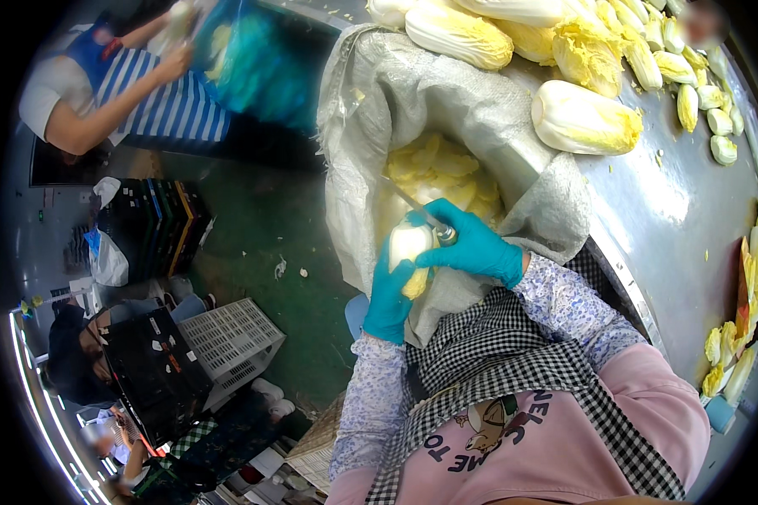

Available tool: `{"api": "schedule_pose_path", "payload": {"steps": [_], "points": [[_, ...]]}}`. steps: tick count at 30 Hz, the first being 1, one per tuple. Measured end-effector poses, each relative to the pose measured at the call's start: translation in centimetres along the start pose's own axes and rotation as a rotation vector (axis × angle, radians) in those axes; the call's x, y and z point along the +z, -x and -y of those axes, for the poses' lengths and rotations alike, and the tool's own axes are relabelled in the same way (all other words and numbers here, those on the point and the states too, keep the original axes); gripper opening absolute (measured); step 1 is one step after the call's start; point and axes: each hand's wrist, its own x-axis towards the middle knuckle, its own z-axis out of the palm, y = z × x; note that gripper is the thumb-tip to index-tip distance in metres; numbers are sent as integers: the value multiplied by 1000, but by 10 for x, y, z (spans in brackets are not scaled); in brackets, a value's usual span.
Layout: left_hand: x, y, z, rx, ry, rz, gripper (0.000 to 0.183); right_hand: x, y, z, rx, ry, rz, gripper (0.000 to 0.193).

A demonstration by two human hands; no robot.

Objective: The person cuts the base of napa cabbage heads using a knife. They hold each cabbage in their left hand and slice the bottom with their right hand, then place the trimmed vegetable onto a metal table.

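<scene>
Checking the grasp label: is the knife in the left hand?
No, the knife is gripped by the right hand, while the left hand holds the cabbage piece over the sack.

Small cabbage (pixel 411 252) mostly covered by both hands: left hand (pixel 389 296) wraps its lower side, right hand (pixel 473 247) covers the top. Knife (pixel 419 212) handle buried in the right fist, only blade and metal collar show. Trimmings inside the grey sack (pixel 370 126) partly hidden by its folds, depth unclear. Cabbage pile (pixel 514 34) cut off at the top edge. Leaf scraps (pixel 754 286) cut by the right rim of the surface (pixel 674 219). Co-worker (pixel 101 93) top left motion-blurred, blue bag (pixel 253 59) smeared. Person at far lower left too dark and warped to read; black crate (pixel 156 370) contents unclear
</scene>
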Motion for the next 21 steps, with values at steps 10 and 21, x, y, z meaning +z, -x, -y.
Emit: {"api": "schedule_pose_path", "payload": {"steps": [10, 21], "points": [[23, -3, 3, 87, -89, -176, 52, -4, -2, 2, 91, -57, -18, 53], [30, -13, 4, 70, -88, -221, 43, -8, 1, -1, 148, -141, -126, 52]]}}
